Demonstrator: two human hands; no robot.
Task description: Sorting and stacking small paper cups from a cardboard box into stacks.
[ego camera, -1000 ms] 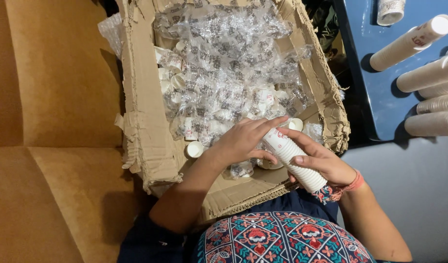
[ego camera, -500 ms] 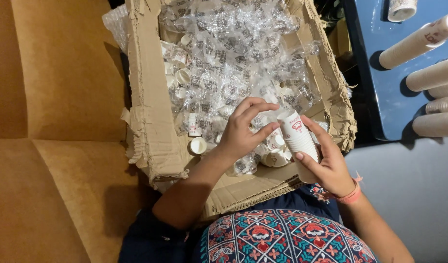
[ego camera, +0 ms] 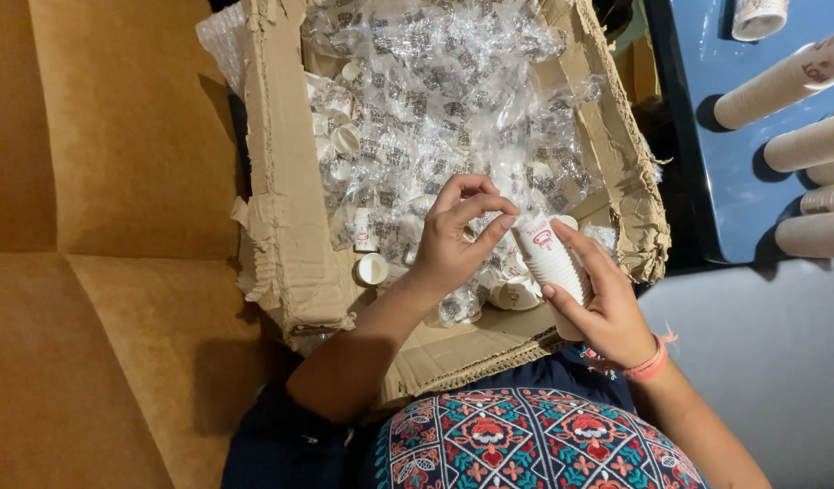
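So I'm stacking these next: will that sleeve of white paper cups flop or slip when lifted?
The stack of paper cups looks nested tight, so probably fairly stiff and light. The right hand wraps it easily. Its round shape would likely roll if laid down.

- The cardboard box (ego camera: 285, 226) is filled almost wall to wall by clear plastic wrappers (ego camera: 453, 100) and loose paper cups (ego camera: 373, 268).
- Its torn flaps are raised on either side.
- Open room is left only above the heap and along the orange cushion (ego camera: 109, 272) beside it.
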